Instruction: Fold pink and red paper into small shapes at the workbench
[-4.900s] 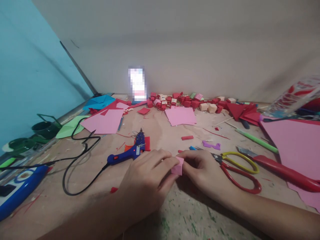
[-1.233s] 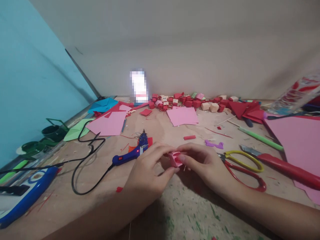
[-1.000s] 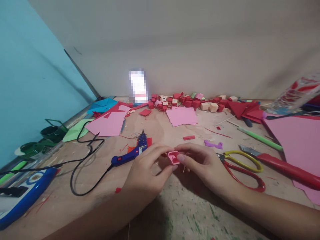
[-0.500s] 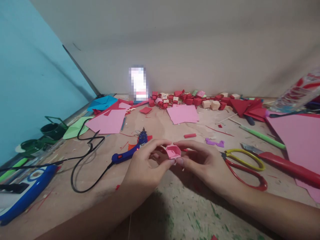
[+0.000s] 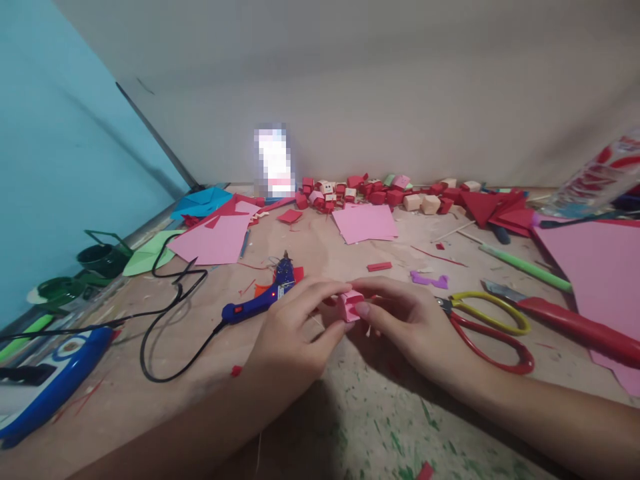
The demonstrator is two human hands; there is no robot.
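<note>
A small pink paper box [image 5: 349, 307] is pinched between both hands above the table, its hollow side facing me. My left hand [image 5: 295, 327] grips its left side with thumb below and index finger along the top. On the other side, my right hand [image 5: 407, 320] holds it too, the thumb pressed at the box's open front. Just left of my left hand lies a blue glue gun [image 5: 255, 303] with a lit red light. Scissors [image 5: 493, 327] with one yellow and one red handle lie beside my right hand.
Pink paper sheets [image 5: 365, 223] lie midway back. Several small red, pink and cream paper boxes [image 5: 375, 193] line the wall. A red-handled cutter [image 5: 575, 327] and green stick [image 5: 525, 267] lie right. A black cord [image 5: 145, 360] loops left; a lit phone [image 5: 274, 160] leans behind.
The pink box has been turned slightly between the fingers, and my right thumb has shifted up onto its open front. The view has moved a little.
</note>
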